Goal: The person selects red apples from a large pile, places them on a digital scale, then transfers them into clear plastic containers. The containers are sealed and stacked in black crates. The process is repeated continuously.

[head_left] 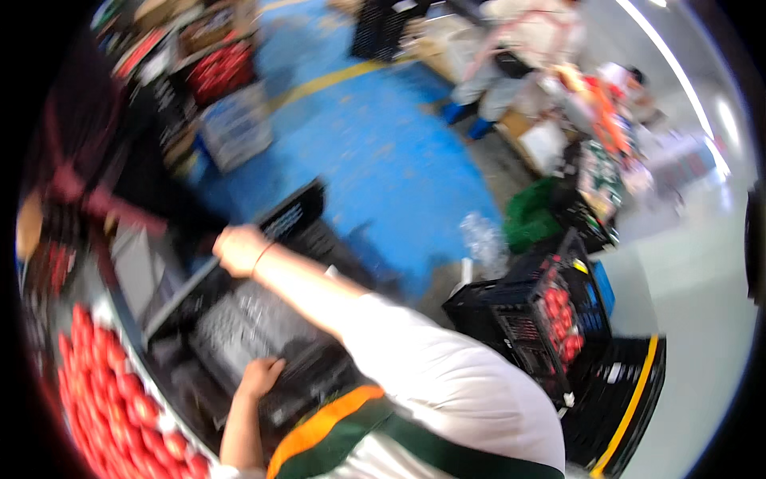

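Observation:
A black plastic crate lies before me, blurred by motion, with what looks like clear plastic film inside. My right hand reaches across it, fingers closed on its far rim at the corner. A thin band circles that wrist. Lower down, my left hand is at the crate's near side, thumb raised; whether its hidden fingers grip the edge is unclear. To the left of that hand, a heap of red fruit, probably tomatoes, fills a bin with a pale edge.
A person in dark clothing stands close at the left. Black crates, one holding red fruit, stand at right beside a crate stack with a yellow stripe. Crumpled clear plastic lies on the blue floor. Other people are farther off.

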Available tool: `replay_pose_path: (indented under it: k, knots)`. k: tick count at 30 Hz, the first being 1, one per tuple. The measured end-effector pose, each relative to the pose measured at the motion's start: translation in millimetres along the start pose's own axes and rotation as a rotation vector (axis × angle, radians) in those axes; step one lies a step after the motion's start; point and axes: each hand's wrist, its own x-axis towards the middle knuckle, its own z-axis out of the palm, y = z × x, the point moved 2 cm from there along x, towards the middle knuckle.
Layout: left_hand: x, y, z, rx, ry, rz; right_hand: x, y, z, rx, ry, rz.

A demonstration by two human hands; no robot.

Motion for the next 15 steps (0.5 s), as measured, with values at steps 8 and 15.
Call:
replay_pose_path:
  k: [8,15]
  knots:
    - [-9.1,-4.5,93.1,0.205,-0.049,0.138,-173.3,-5.6,61.1,0.085,-0.339,-0.428]
    - [21.0,-43.6,124.0,0.808,-0.1,0.202,-249.6,43.9,99.9,-0.223,-0.632,-0.615]
